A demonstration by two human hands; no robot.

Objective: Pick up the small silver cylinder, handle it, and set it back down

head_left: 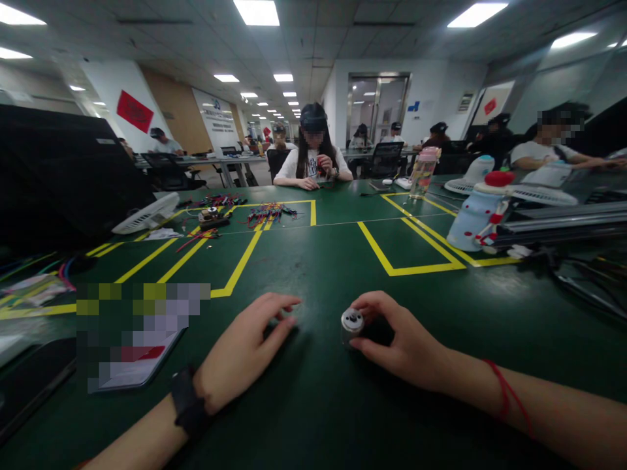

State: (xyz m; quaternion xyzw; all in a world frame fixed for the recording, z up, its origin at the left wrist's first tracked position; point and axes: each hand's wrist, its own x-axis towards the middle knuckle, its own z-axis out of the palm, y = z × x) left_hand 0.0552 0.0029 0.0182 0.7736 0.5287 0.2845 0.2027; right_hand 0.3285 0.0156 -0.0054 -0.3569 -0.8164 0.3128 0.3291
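A small silver cylindrical motor stands upright on the green tabletop, its shaft end facing up. My right hand grips it from the right side, thumb in front and fingers behind. To the left of the motor, my left hand hovers over or rests on the table with nothing in it, thumb and fingers apart and pointing toward the motor. A dark band is on my left wrist, and a red string circles my right one.
Bundles of coloured wires lie beyond, inside yellow tape lines. A blue bottle and a clear bottle stand at the right. A partly blurred flat item lies at the left. Across the table, a person handles something small.
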